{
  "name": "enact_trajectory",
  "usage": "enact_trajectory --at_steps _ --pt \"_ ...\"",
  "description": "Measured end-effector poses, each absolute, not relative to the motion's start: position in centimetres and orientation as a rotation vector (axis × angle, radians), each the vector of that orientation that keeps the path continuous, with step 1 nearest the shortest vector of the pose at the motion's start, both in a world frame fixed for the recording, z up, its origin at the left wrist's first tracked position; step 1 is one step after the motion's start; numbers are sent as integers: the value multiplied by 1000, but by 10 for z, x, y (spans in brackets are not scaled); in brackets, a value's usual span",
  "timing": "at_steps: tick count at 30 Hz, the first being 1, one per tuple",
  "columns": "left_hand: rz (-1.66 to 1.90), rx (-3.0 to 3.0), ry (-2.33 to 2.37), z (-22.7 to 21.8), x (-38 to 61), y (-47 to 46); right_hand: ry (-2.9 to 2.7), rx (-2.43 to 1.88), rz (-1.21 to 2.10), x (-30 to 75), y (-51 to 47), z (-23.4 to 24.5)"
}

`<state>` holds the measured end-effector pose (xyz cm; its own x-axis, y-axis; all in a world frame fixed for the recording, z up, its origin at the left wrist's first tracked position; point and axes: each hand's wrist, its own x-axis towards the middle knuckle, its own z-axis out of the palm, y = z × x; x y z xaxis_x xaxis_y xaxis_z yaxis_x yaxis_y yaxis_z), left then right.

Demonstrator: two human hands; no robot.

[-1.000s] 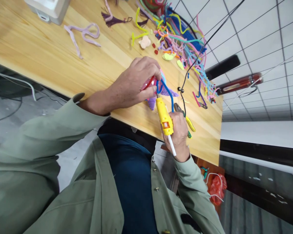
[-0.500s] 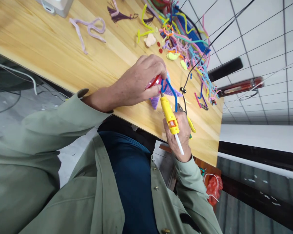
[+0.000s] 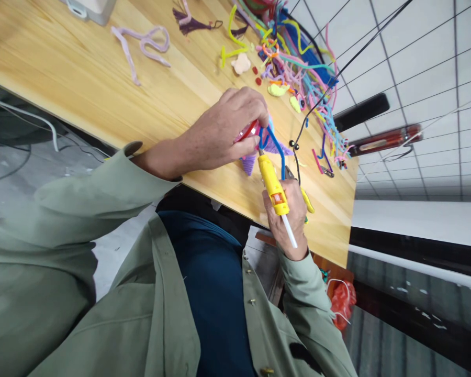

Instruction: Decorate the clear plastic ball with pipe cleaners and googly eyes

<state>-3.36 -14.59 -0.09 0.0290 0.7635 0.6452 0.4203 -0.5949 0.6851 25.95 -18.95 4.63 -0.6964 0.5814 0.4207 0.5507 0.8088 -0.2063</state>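
My left hand (image 3: 235,125) is closed on a pipe cleaner craft (image 3: 273,142) with pink, red, purple and blue parts; its fingers hide much of it. In my right hand (image 3: 292,217) is a yellow hot glue gun (image 3: 272,180), with a white glue stick jutting from its back end. The gun's nozzle touches or nearly touches the craft beside my left fingertips; I cannot tell which. A bent blue pipe cleaner (image 3: 279,152) runs from the left fingers down towards the right hand. Pliers with yellow handles (image 3: 308,201) lie partly hidden behind the right hand.
A heap of coloured pipe cleaners (image 3: 298,78) covers the table's far side. A lilac pipe cleaner (image 3: 131,50) and a dark purple tassel (image 3: 192,23) lie to the left. A black cord (image 3: 303,125) crosses near the right hand. The wooden table (image 3: 82,84) ends close to my body.
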Motion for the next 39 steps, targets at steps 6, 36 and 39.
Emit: enact_trajectory --at_steps 6,36,39 --pt "1607 1976 1182 -1 -33 -146 -2518 -829 86 259 -190 47" --pt "1382 2329 1409 15 -36 -162 -2521 -878 95 257 -192 50" --pt "1366 2343 1423 16 -36 -163 -2515 -877 115 257 -192 50"
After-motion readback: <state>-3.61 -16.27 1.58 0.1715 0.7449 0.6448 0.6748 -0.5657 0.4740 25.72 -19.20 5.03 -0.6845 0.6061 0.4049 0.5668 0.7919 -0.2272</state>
